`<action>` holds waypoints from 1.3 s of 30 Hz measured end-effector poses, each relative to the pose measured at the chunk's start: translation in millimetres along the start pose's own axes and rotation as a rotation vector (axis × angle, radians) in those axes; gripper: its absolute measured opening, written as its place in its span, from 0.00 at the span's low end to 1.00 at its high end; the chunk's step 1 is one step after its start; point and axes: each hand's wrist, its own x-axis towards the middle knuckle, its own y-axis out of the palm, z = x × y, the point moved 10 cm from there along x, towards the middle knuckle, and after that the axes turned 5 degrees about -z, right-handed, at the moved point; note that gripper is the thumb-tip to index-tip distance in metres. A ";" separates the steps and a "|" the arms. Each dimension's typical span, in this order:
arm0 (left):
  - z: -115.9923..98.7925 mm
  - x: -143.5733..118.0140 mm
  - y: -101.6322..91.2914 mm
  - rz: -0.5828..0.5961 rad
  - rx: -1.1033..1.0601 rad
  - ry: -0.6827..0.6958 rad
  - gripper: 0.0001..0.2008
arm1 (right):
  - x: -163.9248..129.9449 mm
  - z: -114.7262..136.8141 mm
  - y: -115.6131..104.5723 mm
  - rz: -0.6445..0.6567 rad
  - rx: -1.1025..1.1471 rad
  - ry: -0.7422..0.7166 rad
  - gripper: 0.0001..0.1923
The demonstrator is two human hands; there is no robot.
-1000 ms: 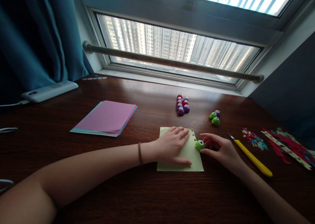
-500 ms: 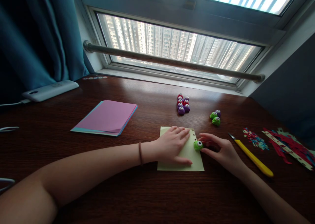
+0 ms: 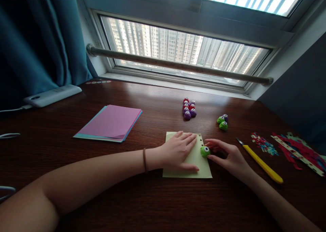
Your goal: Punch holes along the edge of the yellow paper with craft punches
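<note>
My left hand [image 3: 179, 151] lies flat with spread fingers on a sheet of pale yellow paper [image 3: 201, 172], pressing it to the table. A row of small star-shaped holes runs down the upper right edge of that sheet. At the same edge, just below the holes, sits a green craft paper punch [image 3: 205, 151] with a star on its round white button. The thumb and fingers of my right hand [image 3: 225, 154] grip the punch from its right side. Whether the punch is pressed down I cannot tell.
Red and purple punches [image 3: 187, 114] stand grouped near the window. Two green punches [image 3: 223, 125] and a purple one sit farther right. A yellow-handled craft knife [image 3: 265, 164], paper bits [image 3: 263, 143] and cut strips [image 3: 300, 154] lie right; stacked coloured paper [image 3: 114, 121] and a white device [image 3: 53, 95] left.
</note>
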 end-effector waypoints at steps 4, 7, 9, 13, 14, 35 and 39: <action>-7.7 -0.5 -9.9 -0.066 0.086 0.070 0.43 | 0.5 -4.0 0.0 0.001 0.096 0.036 0.25; -22.1 -3.4 -25.2 -0.185 0.145 0.192 0.40 | 1.6 -12.6 -6.6 -0.055 0.193 0.092 0.23; -35.6 -8.5 -37.9 -0.296 0.156 0.299 0.37 | 2.6 -20.4 -15.2 -0.127 0.241 0.134 0.20; -61.0 -21.7 -53.9 -0.443 0.172 0.495 0.27 | 3.6 -34.6 -33.6 -0.280 0.321 0.199 0.18; -65.7 -24.1 -55.6 -0.458 0.180 0.527 0.24 | 3.9 -37.0 -36.6 -0.304 0.338 0.206 0.19; -85.6 -46.3 -52.3 -0.532 0.230 0.766 0.15 | 4.8 -46.3 -34.3 -0.302 0.283 0.214 0.20; -87.1 -46.5 -52.0 -0.519 0.236 0.778 0.16 | 4.6 -45.4 -33.5 -0.299 0.257 0.212 0.20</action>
